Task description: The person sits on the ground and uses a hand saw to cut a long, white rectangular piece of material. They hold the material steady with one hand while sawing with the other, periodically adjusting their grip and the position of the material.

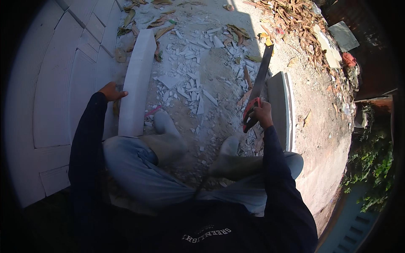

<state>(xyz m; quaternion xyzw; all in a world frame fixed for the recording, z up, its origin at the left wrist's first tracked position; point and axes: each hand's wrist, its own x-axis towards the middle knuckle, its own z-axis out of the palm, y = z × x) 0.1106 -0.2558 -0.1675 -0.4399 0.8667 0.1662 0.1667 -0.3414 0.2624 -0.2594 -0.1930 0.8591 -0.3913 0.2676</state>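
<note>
Here's the white block (pixel 137 82) left of centre, long axis running up the frame with a slight rightward lean, and the left hand (pixel 112 91) is right at its left edge, thumb reaching onto it, though whether the fingers grip I can't tell. Over right of centre, the right hand (pixel 263 114) is wrapped tight round the handsaw (pixel 264 69), blade roughly parallel to the block and well apart. Shard-strewn ground (pixel 211 107) lies between, panelled door (pixel 59 88) hemming the left.
</note>
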